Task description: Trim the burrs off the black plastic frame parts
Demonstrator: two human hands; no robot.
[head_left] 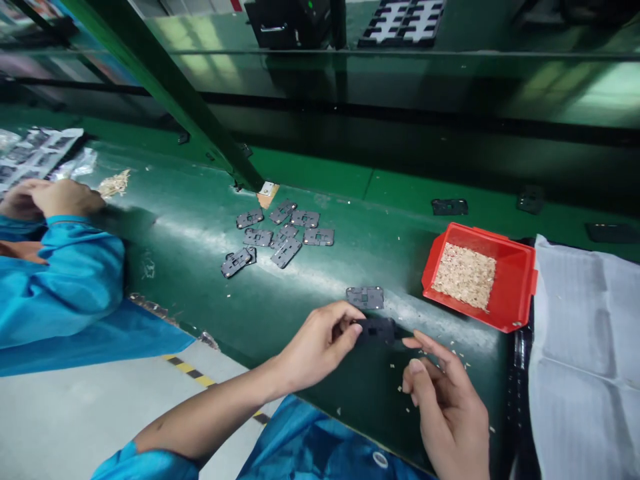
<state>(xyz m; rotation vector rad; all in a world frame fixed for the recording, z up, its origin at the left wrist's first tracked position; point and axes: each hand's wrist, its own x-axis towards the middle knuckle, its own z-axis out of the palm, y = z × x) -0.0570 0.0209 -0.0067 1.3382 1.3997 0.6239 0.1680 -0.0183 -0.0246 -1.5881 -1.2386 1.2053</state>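
Note:
My left hand [325, 343] pinches a flat black plastic plate [379, 330] by its left end, thumb on the near side. The plate has a small square opening and hovers just above the bench. Close to its right end is my right hand [445, 393], index finger stretched toward the plate and thumb apart from it. I cannot tell whether that fingertip touches the plate. Just beyond lies a similar plate [365, 297], flat on the bench. A loose group of several such plates [285, 233] lies farther off to the left.
A red bin [510, 287] with small pale chips [465, 275] stands at right, beside a white sheet [585, 347]. Chips lie scattered near my right hand. A green post [200, 127] rises from the green bench [190, 233]. At left, a co-worker's hands [60, 199] are at work.

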